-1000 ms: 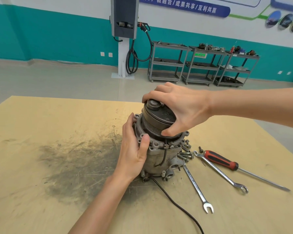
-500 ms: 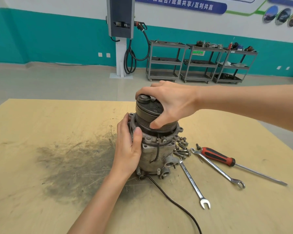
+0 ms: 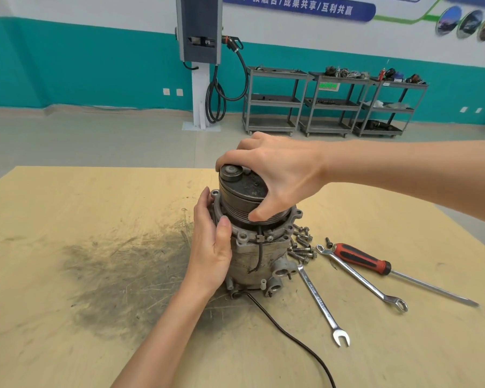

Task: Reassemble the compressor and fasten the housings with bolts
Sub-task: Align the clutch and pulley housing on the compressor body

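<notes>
compressor (image 3: pixel 256 256) stands upright near the middle of the plywood table (image 3: pixel 67 208), pulley end up, at the right edge of a dark grease smear (image 3: pixel 129 264). from my feed, the right hand (image 3: pixel 280 175) comes over the top and grips the black clutch pulley (image 3: pixel 242 191), fingers curled across the far side and thumb pressed on the grooved rim at the front. the left hand (image 3: pixel 210 245) rests against the left side of the housing, fingers mostly straight along the flange and thumb lying up the front; it cups rather than clamps. a thin black wire (image 3: pixel 289 336) runs from the compressor's base toward the near edge of the table. just right of the housing lies a loose cluster of bolts (image 3: pixel 301 246). beyond them i see two combination wrenches (image 3: pixel 319 301), one angled toward me, the other (image 3: pixel 361 278) angled right, and a red-handled screwdriver (image 3: pixel 360 259) beside that. grey shelf carts (image 3: pixel 333 105) line the teal wall behind.
</notes>
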